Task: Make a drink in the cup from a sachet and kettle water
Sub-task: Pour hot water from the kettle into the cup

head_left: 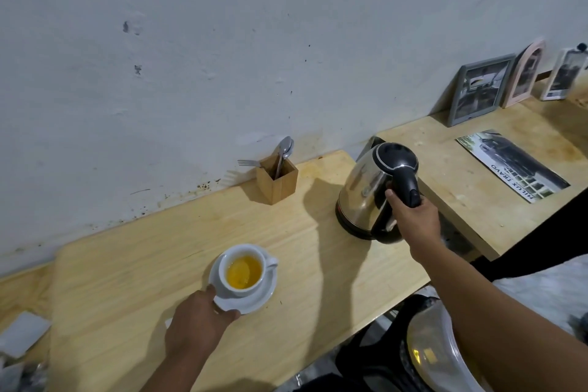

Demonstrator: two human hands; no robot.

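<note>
Kettle [369, 188] handle half hidden by right hand [413, 216]; sachet unseen.

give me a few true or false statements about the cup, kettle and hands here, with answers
1. The cup holds a yellow-orange liquid. True.
2. The right hand grips the kettle by its handle. True.
3. The left hand is lifting the cup by its handle. False: it touches the saucer rim, and the cup sits on the saucer.
4. The kettle is tipped over the cup, pouring. False: it stands apart from the cup, to the right, by the table's far edge.
5. A spoon stands in the wooden holder near the wall. True.
</note>
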